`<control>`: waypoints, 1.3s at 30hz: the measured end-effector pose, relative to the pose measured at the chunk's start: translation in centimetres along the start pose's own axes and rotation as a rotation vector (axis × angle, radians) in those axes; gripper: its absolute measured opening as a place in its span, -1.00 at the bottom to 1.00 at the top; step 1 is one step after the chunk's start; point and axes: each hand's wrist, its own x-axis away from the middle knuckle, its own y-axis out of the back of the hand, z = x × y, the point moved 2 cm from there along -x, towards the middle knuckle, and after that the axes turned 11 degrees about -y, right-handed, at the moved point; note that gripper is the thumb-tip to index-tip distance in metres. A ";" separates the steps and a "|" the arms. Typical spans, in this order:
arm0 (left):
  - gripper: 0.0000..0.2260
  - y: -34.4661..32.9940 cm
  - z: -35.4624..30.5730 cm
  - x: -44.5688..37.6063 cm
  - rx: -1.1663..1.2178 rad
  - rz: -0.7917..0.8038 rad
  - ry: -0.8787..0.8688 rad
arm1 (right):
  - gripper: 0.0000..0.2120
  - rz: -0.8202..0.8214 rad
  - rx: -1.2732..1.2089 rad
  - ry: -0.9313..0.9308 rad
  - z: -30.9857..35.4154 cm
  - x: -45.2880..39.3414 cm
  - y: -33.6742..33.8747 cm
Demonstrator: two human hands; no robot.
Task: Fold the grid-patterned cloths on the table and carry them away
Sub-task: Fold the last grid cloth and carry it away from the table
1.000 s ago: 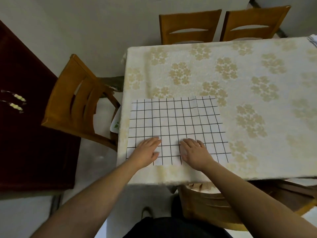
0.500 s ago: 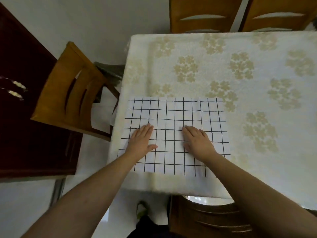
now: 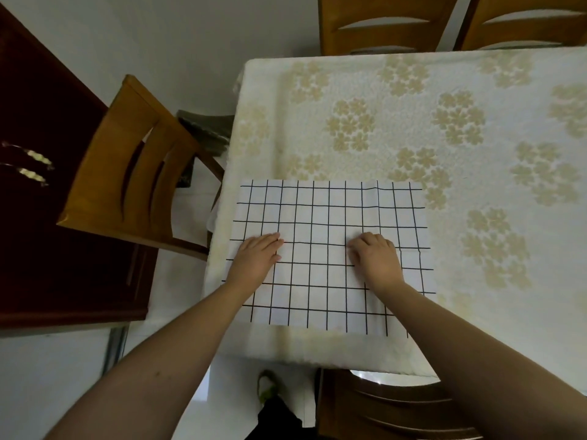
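Both hands, left and right, press flat on grid cloth.

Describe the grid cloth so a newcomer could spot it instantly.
Start at the table with the cream floral tablecloth; look to its near-left corner. There a rectangular white cloth lies flat, with the left hand and right hand resting on it. Its black grid lines set it apart from the flower-patterned tablecloth beneath.

The grid-patterned cloth lies flat on the table, near its left front corner. Both hands rest on it, the left hand left of the right hand.
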 end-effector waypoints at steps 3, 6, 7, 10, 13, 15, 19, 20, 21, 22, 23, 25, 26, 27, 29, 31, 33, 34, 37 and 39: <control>-0.81 0.3 0.4 -0.9 0.044 -0.060 0.019 | -0.91 0.005 0.002 -0.019 0.3 -0.5 -0.1; -0.92 0.8 0.3 -1.9 0.077 -0.057 0.053 | -0.90 -0.001 0.004 -0.014 0.6 -0.7 -0.2; -0.93 0.9 0.2 -2.1 0.083 -0.051 0.063 | -0.90 -0.004 0.004 -0.015 0.6 -0.7 -0.2; -0.96 1.0 0.2 -2.4 0.079 -0.045 0.074 | -0.93 -0.014 0.001 -0.018 0.3 -0.9 -0.5; -0.98 1.2 0.2 -2.7 0.044 -0.026 0.073 | -0.91 -0.026 0.043 0.003 0.2 -1.0 -0.7; -0.97 1.2 0.1 -2.8 0.022 -0.005 0.066 | -0.90 -0.035 0.071 0.016 0.3 -1.0 -0.8; -0.96 1.1 0.1 -2.8 0.000 0.006 0.061 | -0.88 -0.054 0.078 0.036 0.3 -1.0 -0.8; -0.96 1.2 0.1 -2.8 -0.002 0.004 0.058 | -0.88 -0.057 0.076 0.039 0.3 -0.9 -0.9; -0.95 1.2 0.1 -2.8 -0.002 -0.005 0.052 | -0.89 -0.063 0.075 0.038 0.3 -0.9 -0.9; -0.94 1.3 0.0 -2.7 0.001 -0.019 0.046 | -0.90 -0.070 0.070 0.038 0.2 -0.9 -0.9; -0.93 1.5 -0.2 -2.7 0.005 -0.033 0.039 | -0.90 -0.073 0.063 0.045 0.1 -0.9 -0.9; -0.93 1.8 -0.4 -2.5 0.006 -0.055 0.019 | -0.93 -0.091 0.042 0.066 -0.2 -0.8 -0.9; -0.94 1.9 -0.4 -2.5 0.007 -0.057 0.008 | -0.96 -0.096 0.028 0.078 -0.3 -0.7 -0.8; -0.95 2.0 -0.4 -2.4 0.012 -0.052 -0.001 | -0.96 -0.096 0.012 0.084 -0.4 -0.6 -0.8; -0.96 2.0 -0.2 -2.3 0.037 -0.054 -0.003 | -0.86 -0.082 -0.011 0.082 -0.6 -0.4 -0.7; -0.86 2.1 -0.2 -2.2 0.085 -0.054 0.005 | -0.89 -0.056 -0.036 0.064 -0.7 -0.3 -0.6; -0.71 2.0 -0.3 -2.1 0.093 -0.030 -0.009 | -0.86 -0.044 -0.057 0.052 -0.7 -0.3 -0.6; -0.69 2.0 -0.4 -2.1 0.090 -0.026 -0.018 | -0.85 -0.042 -0.068 0.050 -0.8 -0.2 -0.5; -0.84 1.9 -0.6 -2.3 0.097 -0.054 0.001 | -0.89 -0.054 -0.101 0.078 -0.9 0.2 -0.1; -0.92 2.1 -1.0 -2.7 0.089 -0.067 0.019 | -0.89 -0.067 -0.125 0.109 -1.0 0.4 0.1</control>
